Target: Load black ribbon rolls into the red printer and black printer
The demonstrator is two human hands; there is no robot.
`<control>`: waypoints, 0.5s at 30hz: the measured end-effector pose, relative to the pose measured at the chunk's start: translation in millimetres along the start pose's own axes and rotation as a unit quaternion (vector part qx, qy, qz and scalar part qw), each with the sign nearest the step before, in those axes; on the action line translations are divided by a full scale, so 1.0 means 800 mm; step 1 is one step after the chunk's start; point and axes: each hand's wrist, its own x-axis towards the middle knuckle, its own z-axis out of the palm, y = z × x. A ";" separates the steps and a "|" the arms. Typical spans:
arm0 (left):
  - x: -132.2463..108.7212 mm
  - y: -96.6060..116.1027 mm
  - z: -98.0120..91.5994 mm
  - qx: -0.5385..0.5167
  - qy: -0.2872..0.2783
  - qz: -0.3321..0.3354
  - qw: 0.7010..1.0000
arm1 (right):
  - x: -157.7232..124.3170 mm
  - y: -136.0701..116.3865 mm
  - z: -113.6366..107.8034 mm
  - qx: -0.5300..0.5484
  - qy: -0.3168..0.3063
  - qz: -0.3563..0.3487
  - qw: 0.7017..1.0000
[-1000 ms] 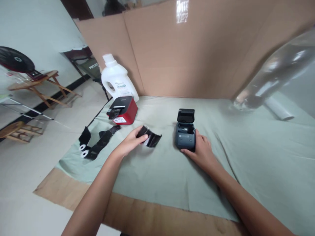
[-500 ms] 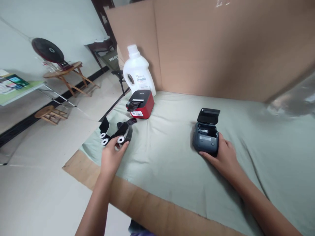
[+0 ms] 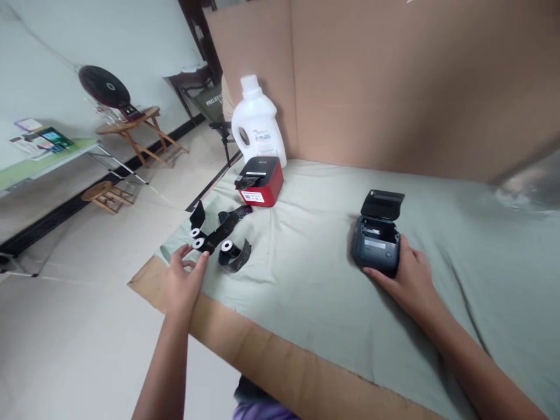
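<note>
Your left hand (image 3: 184,281) has moved from the loose black roll (image 3: 228,247) to the paired rolls (image 3: 198,239), left of frame centre.
Thumb and fingers stand parted around the nearer one, contact unclear; a pinch at its white core (image 3: 199,243) would likely spare the thin, curling black strip (image 3: 225,227). Your right hand (image 3: 413,281) grips the boxy, dark device (image 3: 375,258), lid (image 3: 382,205) up, right of centre; steady it lightly on the creased cloth (image 3: 301,251).

We see pale green cloth (image 3: 306,280) over the wooden tabletop (image 3: 262,350), bearing an open portable printer (image 3: 374,255), a red-and-black printer (image 3: 273,185), three black rolls (image 3: 237,262) and a white jug (image 3: 261,123)
</note>
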 end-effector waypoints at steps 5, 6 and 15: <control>0.039 -0.011 0.013 -0.030 -0.062 0.007 0.998 | 0.001 -0.002 -0.002 -0.001 -0.002 0.002 1.000; 0.041 -0.007 0.012 -0.040 -0.058 0.006 0.998 | 0.001 -0.003 -0.002 -0.002 -0.002 0.004 1.000; 0.004 0.141 -0.021 -0.127 -0.085 0.180 0.972 | 0.000 0.005 -0.039 -0.046 -0.046 -0.067 0.996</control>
